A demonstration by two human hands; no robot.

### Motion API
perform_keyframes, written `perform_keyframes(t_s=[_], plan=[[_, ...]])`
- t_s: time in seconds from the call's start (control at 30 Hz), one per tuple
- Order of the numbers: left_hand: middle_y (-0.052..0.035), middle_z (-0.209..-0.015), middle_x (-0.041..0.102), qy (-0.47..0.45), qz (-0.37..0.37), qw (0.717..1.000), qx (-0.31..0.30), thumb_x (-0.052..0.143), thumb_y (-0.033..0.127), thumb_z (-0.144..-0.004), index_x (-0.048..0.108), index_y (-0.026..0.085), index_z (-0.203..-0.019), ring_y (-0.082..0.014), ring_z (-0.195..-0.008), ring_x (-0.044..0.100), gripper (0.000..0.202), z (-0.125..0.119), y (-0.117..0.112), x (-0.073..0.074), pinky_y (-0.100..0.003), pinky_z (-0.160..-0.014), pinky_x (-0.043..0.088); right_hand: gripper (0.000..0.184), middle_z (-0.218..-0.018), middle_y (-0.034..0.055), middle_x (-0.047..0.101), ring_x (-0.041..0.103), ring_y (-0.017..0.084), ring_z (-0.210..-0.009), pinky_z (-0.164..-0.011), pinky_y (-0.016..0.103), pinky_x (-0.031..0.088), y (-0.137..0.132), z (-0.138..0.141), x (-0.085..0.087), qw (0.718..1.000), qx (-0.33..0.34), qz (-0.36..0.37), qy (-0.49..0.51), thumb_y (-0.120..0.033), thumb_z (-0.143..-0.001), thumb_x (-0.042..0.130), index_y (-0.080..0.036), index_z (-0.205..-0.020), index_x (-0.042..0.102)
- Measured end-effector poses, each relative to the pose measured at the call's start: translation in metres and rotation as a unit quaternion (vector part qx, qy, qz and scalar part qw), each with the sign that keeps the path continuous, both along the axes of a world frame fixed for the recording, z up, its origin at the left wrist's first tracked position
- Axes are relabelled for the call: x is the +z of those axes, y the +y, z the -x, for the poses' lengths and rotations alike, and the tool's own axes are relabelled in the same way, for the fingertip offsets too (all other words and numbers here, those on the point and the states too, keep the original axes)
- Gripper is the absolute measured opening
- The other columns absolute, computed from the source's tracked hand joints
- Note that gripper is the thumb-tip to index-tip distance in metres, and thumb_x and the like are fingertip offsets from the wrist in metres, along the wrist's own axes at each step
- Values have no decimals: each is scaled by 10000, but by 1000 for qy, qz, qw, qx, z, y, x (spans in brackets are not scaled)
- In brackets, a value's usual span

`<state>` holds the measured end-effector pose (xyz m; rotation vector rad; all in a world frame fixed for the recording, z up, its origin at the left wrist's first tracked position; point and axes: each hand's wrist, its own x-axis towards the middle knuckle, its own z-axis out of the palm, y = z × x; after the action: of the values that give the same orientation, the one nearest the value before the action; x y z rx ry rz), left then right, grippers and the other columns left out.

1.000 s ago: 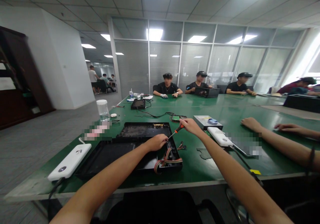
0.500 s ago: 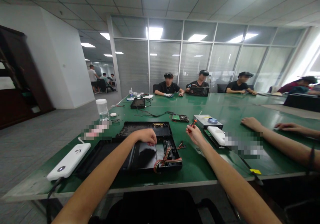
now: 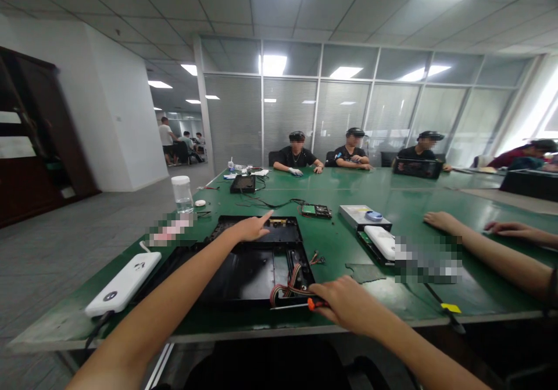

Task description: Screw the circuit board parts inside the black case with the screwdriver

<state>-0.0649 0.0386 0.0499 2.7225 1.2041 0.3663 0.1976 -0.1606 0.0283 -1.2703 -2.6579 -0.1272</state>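
Observation:
My left hand (image 3: pixel 250 228) reaches forward over the open black case (image 3: pixel 244 268), its forefinger stretched toward the case's far tray (image 3: pixel 279 229), the other fingers curled. My right hand (image 3: pixel 344 303) lies near the table's front edge, closed round the orange handle of a screwdriver (image 3: pixel 296 305) whose shaft points left along the case's front right corner. A bundle of striped ribbon cable (image 3: pixel 290 285) sticks out of that corner.
A white power bank (image 3: pixel 124 282) lies at the left, a second white one (image 3: pixel 383 242) at the right beside a silver drive (image 3: pixel 361 214). A green circuit board (image 3: pixel 316 210) and a clear jar (image 3: pixel 182 193) stand farther back. Another person's hands (image 3: pixel 440 221) rest at the right; several people sit opposite.
My right hand has drawn the screwdriver back from beside the silver drive to the table's front edge. My left hand moved forward from the case's middle and now points at the far tray.

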Motion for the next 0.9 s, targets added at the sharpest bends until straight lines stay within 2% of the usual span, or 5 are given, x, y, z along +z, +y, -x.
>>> perform_keyframes(t_s=[0.2,0.33,0.47,0.73,0.9], plan=[[-36,-877,616,35,156,987,-31,489,501,-747,532,151,-1093,-131,-737,553,494,-1,26,-28,-171,-610,371,77,-905,44,565,555,139,-615,-524,239,358,-17,-20,-21,996,-44,-44,-64,-250,-732,521,-194,-767,559],[-11,-825,615,32,174,984,-29,506,508,-728,624,157,-913,-122,-727,540,414,3,39,-35,-166,-606,368,312,-1151,81,473,565,172,-772,-602,268,401,-22,-19,-30,999,-24,-37,-16,-210,-704,497,-205,-1016,497],[14,-710,583,39,140,989,-6,583,422,-681,573,160,-1013,-97,-613,508,423,6,44,-37,-158,-538,349,468,-1151,91,486,550,190,-858,-634,270,394,-21,-9,-32,999,-20,-27,27,-208,-718,477,-208,-1175,379],[5,-739,571,144,-4,988,-52,569,163,-666,601,169,-785,-117,-674,513,122,5,35,-34,-177,-598,370,91,-775,13,561,516,132,-649,-550,239,289,-14,-17,-39,998,-31,-48,23,-249,-740,524,-193,-812,522],[-54,-838,580,121,-117,981,-98,569,210,-729,599,141,-854,-165,-811,523,146,8,31,-7,-226,-734,384,122,-746,16,552,507,121,-646,-553,231,285,2,-16,-41,996,-33,-62,46,-293,-783,482,-182,-750,522]])
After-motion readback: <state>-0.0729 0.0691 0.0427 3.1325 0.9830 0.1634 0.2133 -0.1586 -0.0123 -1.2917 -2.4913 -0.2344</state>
